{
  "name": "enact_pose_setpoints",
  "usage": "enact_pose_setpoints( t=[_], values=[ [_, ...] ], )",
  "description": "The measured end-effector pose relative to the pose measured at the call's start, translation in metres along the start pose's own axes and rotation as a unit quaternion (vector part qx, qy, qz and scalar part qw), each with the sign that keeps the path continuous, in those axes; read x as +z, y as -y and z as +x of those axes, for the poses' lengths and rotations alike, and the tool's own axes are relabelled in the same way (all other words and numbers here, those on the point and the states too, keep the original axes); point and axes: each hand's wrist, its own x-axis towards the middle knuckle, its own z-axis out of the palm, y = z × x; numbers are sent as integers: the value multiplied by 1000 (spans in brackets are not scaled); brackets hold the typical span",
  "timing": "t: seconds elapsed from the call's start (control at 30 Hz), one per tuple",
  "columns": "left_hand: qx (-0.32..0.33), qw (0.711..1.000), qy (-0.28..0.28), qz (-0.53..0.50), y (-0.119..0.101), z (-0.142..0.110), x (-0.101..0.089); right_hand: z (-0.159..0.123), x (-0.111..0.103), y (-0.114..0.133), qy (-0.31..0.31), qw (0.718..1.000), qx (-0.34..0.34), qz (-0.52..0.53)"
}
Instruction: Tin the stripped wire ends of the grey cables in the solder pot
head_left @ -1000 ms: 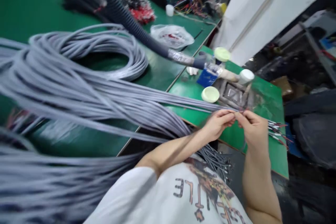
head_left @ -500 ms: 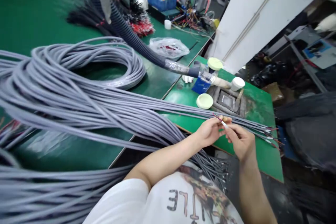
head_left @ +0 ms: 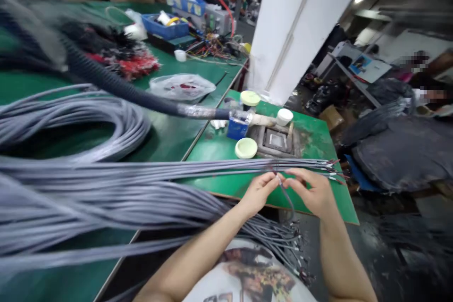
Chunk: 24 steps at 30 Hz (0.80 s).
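Observation:
A grey cable (head_left: 287,200) with its stripped end up is pinched between the thumb and fingers of my left hand (head_left: 261,192). Thin dark and reddish wires stick out at its tip, blurred, and the cable's body curves down below my hands. My right hand (head_left: 313,193) is just right of it, thumb and forefinger apart, the thumb tip close to the cable; whether they touch is unclear. Behind my hands, a row of grey cables (head_left: 230,166) lies across the green board (head_left: 341,205), with red and dark wire ends at the right.
A soldering pot (head_left: 278,140) stands behind the cables, near a pale green dish (head_left: 246,148), a white cup (head_left: 284,116) and a ribbed hose (head_left: 141,96). A cable coil (head_left: 132,127) and a plastic bag (head_left: 182,87) lie left. More cable ends (head_left: 279,240) hang over the front edge.
The view has swung right. My right fingers have parted from the white cable end, while my left hand now pinches the cable, whose body has come into sight below.

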Motion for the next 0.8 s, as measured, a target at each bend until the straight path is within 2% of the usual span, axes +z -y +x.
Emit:
enact_pose_setpoints(
  t=[0.13,0.2,0.27,0.4,0.5,0.67,0.8],
  values=[
    [2,991,52,123,2,-6,1,13,-11,10,152,988,-35,14],
    [-4,985,91,147,2,-7,0,19,-12,10,184,981,-64,24],
    [-11,981,110,161,2,-7,-1,20,-12,8,187,979,-71,36],
    [-6,979,86,187,2,-8,0,14,-4,5,129,989,-40,52],
    [2,976,75,203,7,-8,1,10,6,2,83,994,12,70],
    [2,970,68,235,7,-5,2,12,22,-7,20,975,127,182],
    [-13,977,69,201,-1,-1,6,14,22,-14,-100,967,104,212]
  ],
)
